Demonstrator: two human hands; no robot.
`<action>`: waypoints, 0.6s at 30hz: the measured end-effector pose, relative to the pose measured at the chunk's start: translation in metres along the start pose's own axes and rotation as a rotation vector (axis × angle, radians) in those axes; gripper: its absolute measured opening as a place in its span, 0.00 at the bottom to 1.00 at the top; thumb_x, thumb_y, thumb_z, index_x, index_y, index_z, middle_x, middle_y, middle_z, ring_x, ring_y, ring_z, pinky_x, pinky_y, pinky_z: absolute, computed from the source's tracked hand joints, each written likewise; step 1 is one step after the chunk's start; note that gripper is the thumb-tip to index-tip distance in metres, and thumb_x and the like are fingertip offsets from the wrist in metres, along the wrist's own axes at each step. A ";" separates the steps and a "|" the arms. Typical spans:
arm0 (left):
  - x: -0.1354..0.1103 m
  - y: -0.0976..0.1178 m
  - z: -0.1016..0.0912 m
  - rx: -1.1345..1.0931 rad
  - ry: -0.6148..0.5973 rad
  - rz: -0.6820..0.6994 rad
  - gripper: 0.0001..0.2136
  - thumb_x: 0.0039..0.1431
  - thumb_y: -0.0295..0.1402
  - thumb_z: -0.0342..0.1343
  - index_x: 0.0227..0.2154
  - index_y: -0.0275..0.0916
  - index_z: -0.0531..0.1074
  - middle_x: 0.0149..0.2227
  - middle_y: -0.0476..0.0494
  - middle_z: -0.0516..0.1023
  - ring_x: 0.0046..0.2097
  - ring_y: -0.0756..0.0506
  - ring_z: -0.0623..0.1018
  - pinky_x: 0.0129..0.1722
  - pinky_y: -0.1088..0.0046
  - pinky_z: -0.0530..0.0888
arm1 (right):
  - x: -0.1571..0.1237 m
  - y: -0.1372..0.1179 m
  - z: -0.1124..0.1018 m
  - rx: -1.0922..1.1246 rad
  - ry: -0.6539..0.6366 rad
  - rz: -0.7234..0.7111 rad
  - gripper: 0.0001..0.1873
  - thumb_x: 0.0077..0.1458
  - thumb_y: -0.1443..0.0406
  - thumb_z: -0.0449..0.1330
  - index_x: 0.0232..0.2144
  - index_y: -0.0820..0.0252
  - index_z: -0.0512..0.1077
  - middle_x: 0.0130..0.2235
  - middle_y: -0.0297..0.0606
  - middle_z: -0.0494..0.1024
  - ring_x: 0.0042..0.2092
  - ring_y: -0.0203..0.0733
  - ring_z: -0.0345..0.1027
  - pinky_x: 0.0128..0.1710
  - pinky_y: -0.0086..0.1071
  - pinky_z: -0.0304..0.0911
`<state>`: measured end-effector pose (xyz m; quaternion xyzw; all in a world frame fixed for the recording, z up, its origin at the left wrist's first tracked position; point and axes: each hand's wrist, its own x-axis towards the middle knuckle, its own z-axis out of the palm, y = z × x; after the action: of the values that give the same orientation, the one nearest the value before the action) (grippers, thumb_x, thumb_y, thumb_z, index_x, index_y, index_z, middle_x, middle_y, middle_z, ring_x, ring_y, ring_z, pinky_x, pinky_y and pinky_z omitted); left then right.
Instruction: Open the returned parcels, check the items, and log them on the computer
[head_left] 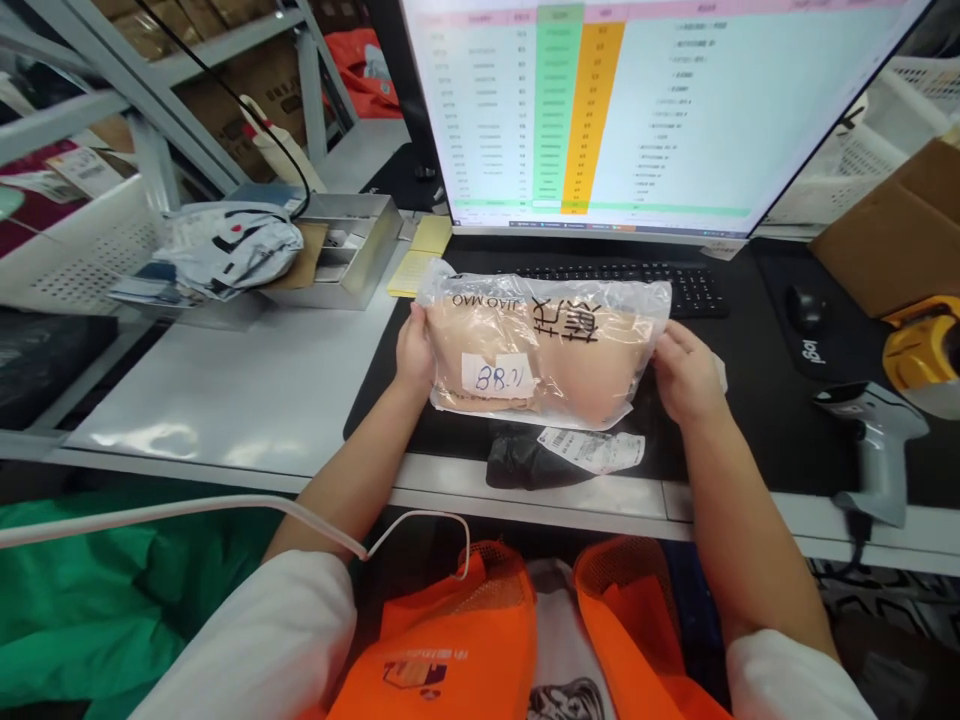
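A clear plastic bag with beige, rounded padded contents is stretched out between my hands above the desk. Dark lettering runs along its upper part, and a white label with blue handwritten marks shows through or sits on it, upside down. My left hand is closed on the bag's left edge. At the other end, my right hand pinches the right edge. Below the bag lies a black plastic parcel with a white printed label, near the desk's front edge.
Behind the bag stand a keyboard and a monitor showing a spreadsheet. To the right are a mouse, a barcode scanner and a yellow tape dispenser. A grey box and white-wrapped package lie left.
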<state>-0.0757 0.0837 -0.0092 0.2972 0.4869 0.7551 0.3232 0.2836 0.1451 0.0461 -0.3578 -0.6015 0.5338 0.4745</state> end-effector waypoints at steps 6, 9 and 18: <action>-0.018 0.027 0.009 -0.001 0.137 0.235 0.29 0.60 0.61 0.57 0.38 0.37 0.82 0.42 0.40 0.86 0.50 0.39 0.83 0.51 0.67 0.79 | -0.013 -0.007 0.005 -0.154 -0.270 0.163 0.28 0.42 0.46 0.76 0.39 0.58 0.82 0.41 0.43 0.85 0.43 0.57 0.80 0.43 0.45 0.77; -0.026 0.035 0.010 0.028 0.120 0.289 0.27 0.61 0.60 0.57 0.35 0.37 0.82 0.38 0.40 0.86 0.46 0.39 0.84 0.47 0.67 0.80 | -0.014 -0.004 0.005 -0.265 -0.237 0.109 0.22 0.47 0.48 0.74 0.30 0.61 0.82 0.34 0.43 0.84 0.36 0.54 0.79 0.36 0.41 0.76; -0.025 0.039 0.008 0.217 -0.497 -0.192 0.30 0.32 0.48 0.80 0.38 0.34 0.83 0.42 0.34 0.86 0.45 0.33 0.84 0.47 0.58 0.81 | -0.005 0.006 0.000 -0.207 0.087 -0.025 0.17 0.46 0.52 0.74 0.31 0.60 0.81 0.36 0.42 0.85 0.37 0.52 0.79 0.38 0.41 0.77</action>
<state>-0.0621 0.0564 0.0264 0.4583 0.4966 0.5686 0.4691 0.2848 0.1411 0.0390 -0.4203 -0.6368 0.4467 0.4672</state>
